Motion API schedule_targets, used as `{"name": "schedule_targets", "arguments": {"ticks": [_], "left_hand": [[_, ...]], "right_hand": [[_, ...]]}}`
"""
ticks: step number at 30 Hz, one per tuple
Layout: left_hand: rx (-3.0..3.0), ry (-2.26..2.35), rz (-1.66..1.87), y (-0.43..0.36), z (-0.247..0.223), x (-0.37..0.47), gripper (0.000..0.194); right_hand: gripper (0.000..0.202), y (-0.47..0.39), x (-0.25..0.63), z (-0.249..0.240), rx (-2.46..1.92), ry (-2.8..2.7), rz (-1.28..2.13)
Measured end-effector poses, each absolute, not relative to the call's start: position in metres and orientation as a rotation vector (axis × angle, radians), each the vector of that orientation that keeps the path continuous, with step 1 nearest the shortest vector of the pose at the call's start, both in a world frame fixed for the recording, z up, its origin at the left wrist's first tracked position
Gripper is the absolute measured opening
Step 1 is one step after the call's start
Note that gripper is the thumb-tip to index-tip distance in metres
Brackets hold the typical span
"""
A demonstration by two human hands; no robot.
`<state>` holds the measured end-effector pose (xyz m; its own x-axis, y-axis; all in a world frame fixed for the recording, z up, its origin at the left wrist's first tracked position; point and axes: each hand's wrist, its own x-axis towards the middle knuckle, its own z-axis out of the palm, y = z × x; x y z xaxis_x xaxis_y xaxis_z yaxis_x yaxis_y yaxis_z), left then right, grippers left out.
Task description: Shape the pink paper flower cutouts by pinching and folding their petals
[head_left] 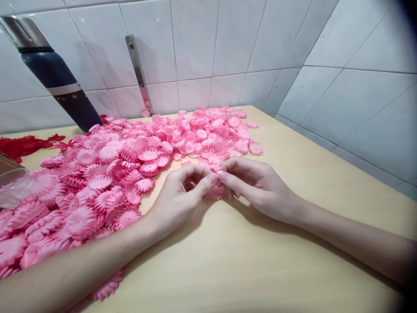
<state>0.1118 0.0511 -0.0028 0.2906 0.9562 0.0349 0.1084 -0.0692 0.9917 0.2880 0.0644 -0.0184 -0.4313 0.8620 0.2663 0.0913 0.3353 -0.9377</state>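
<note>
Both hands meet in front of the pile, thumbs almost touching, around a pink artificial flower piece (214, 192) with a fringed edge. My left hand (187, 187) is closed, with thumb and forefinger pinching the piece from the left. From the other side, my right hand (257, 184) pinches it too, its remaining fingers curled beneath. Most of the piece is covered by the fingers. A large heap of similar pink flower pieces (150, 155) spreads behind the hands and down the left side, some passing under my left forearm.
A dark blue bottle (61, 78) with a steel cap stands at the back left. Red pieces (24, 145) lie by the left edge, near a clear plastic container (14, 189). A metal strip (138, 69) leans against the tiled wall (195, 39). Bare tabletop (247, 261) shows in front.
</note>
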Motion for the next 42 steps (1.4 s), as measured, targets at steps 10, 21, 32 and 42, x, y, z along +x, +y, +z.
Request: {"name": "schedule_targets", "arguments": {"ticks": [10,21,32,42], "left_hand": [[1.424,1.008,0.973,0.0505,-0.0017,0.1115,0.016],[1.434,0.991,0.982,0.0511,-0.0037,0.1116,0.015],[1.471,1.039,0.993,0.0516,-0.0033,0.1102,0.018],[1.439,1.026,0.974,0.0513,-0.0032,0.1122,0.013]], "right_hand": [[0.017,0.0646,0.2892,-0.0189,-0.824,-1.757,1.179],[0.017,0.065,0.2896,-0.0205,-0.818,-1.756,1.208],[0.018,0.0651,0.2893,-0.0184,-0.779,-1.819,1.263],[0.021,0.064,0.2897,-0.0182,-0.815,-1.799,1.258]]}}
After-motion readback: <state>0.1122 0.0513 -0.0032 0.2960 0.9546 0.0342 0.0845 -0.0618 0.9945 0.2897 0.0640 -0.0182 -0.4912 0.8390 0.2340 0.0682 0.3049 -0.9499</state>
